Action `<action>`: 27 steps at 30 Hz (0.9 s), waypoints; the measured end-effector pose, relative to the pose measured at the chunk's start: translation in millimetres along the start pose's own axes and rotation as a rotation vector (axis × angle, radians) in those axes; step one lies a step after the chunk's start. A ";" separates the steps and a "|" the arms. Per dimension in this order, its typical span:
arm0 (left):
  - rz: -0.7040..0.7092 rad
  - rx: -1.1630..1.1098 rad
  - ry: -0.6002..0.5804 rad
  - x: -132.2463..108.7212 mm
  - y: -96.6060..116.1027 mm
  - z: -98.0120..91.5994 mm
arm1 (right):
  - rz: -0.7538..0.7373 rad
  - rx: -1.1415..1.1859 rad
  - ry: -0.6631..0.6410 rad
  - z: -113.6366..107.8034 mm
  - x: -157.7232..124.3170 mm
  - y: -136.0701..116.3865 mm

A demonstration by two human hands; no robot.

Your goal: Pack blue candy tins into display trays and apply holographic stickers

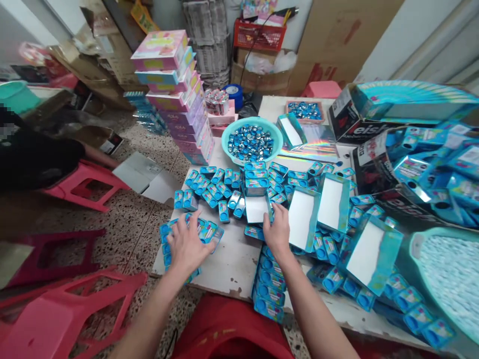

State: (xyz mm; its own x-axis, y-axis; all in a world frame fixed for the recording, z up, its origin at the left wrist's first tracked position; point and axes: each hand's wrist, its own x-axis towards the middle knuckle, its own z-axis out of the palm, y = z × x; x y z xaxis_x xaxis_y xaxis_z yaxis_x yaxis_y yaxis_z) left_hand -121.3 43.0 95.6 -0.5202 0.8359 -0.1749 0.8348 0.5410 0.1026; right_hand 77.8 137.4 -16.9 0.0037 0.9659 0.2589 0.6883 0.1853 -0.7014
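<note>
My left hand [189, 245] lies with fingers spread over a row of small blue packs [207, 230] at the table's left edge. Its fingertips rest on or just above their tops; exact contact is unclear. At the middle, my right hand [277, 230] pinches the right wall of an open blue box with a white inside [257, 212]. Several blue packs [256, 175] stand in that box's far end, while its near part shows bare white. Below my right wrist, another row of blue packs [270, 284] reaches the table's front edge.
Loose blue packs [215, 192] cover the table's middle. More open boxes [304, 217] lie to the right. A turquoise basin [279, 130] of small metallic-blue pieces stands behind, a tub [415, 244] of pale pieces at right. Stacked pink and purple boxes [183, 102] rise back left. A person [41, 149] sits left.
</note>
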 end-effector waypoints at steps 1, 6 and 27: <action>0.094 -0.063 0.002 1.7 3.4 -14.8 | 0.030 0.011 -0.029 3.3 -6.7 3.5; 0.673 -0.452 -0.237 56.1 65.5 -35.1 | 0.259 0.088 -0.018 19.2 -28.4 6.7; 0.339 -0.429 0.193 39.0 97.8 99.1 | 0.253 0.110 0.150 44.9 -25.3 -24.0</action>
State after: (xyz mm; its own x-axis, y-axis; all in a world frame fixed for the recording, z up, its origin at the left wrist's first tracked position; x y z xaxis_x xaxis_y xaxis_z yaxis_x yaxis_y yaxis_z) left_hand -42.0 119.3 1.7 -0.2931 0.9492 0.1144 0.8336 0.1951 0.5168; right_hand 28.7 116.6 -36.5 0.2775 0.9480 0.1558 0.5691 -0.0316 -0.8217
